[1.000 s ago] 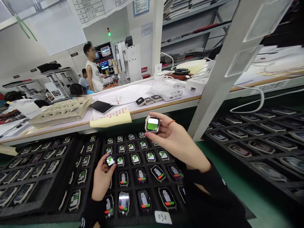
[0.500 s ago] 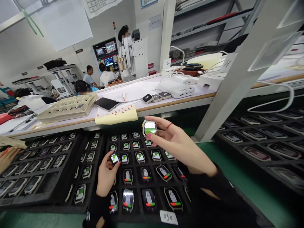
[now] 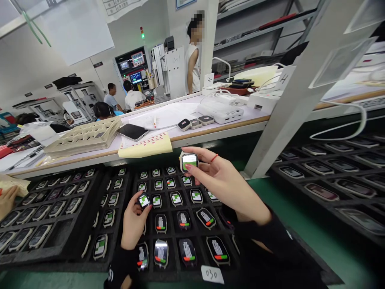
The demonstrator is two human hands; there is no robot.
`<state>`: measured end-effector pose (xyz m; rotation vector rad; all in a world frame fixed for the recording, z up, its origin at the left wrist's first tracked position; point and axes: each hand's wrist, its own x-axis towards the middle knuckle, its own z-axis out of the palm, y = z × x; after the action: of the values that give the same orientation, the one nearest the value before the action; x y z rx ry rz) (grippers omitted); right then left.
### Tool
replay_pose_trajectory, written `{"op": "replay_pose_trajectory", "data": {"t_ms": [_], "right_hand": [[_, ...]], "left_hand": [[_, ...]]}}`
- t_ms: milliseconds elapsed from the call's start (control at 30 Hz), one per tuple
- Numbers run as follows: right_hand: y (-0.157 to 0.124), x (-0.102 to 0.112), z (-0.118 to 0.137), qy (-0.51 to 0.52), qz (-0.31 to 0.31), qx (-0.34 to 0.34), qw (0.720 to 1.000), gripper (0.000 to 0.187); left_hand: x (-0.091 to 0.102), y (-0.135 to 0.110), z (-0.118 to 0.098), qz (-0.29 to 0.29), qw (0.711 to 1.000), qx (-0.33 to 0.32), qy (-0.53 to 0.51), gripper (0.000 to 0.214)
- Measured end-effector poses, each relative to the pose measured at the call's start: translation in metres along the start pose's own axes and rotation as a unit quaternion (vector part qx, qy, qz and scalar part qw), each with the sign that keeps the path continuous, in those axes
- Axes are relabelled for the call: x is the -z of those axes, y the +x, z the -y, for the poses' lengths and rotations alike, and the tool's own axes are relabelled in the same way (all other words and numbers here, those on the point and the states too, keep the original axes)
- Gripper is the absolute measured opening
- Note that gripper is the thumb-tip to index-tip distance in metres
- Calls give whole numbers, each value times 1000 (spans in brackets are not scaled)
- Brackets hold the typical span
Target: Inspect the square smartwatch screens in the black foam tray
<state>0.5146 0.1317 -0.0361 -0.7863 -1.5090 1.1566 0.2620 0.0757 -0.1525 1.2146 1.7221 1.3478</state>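
My right hand (image 3: 215, 174) holds a smartwatch case (image 3: 189, 161) up above the tray, its lit screen green below and pale above, the thumb on the glass. Lower and to the left, my left hand (image 3: 134, 220) grips another smartwatch (image 3: 144, 200) by its edges between thumb and fingers. That one shows a green and white block pattern. Beneath both hands lies a black foam tray (image 3: 174, 218) with rows of strapless watches, such as one watch (image 3: 218, 251) with white text over a red and green bar. A label (image 3: 212, 274) reading 030 sits on its front edge.
More watch trays stand to the left (image 3: 64, 237) and right (image 3: 303, 200). Behind runs a bench ledge (image 3: 180, 142) with a phone (image 3: 132, 131), a white charging hub (image 3: 221, 113) and a pulp tray (image 3: 84, 138). A slanted post (image 3: 279, 108) rises at right. A co-worker's hand (image 3: 7, 200) shows far left.
My right thumb has slid further up onto the watch screen. The left hand stays nearly still. In the background, a standing person now appears beside the machine.
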Motion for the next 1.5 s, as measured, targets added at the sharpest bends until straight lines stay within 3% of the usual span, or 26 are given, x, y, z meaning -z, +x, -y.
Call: {"op": "replay_pose_trajectory", "data": {"t_ms": [533,767,900,1033,1167,1500], "right_hand": [[-3,-1,8,8,-27,7,1000,33],[-1,0,4,21,-39,0,999,39],[3,-1,-5,88,-21,-42,995,45],[10,-5,-11,217,41,-98,970,36],[14,-13,-17,271,66,-136,950,32],[7,-29,-21,185,49,-118,974,40]], "left_hand": [[0,-2,-3,-1,1000,-4,9,69],[0,2,9,3,1000,-17,8,68],[0,3,13,0,1000,-23,2,66],[0,2,14,0,1000,-25,-4,64],[1,2,14,1,1000,-21,-3,64],[0,-1,12,1,1000,-7,8,67]]}}
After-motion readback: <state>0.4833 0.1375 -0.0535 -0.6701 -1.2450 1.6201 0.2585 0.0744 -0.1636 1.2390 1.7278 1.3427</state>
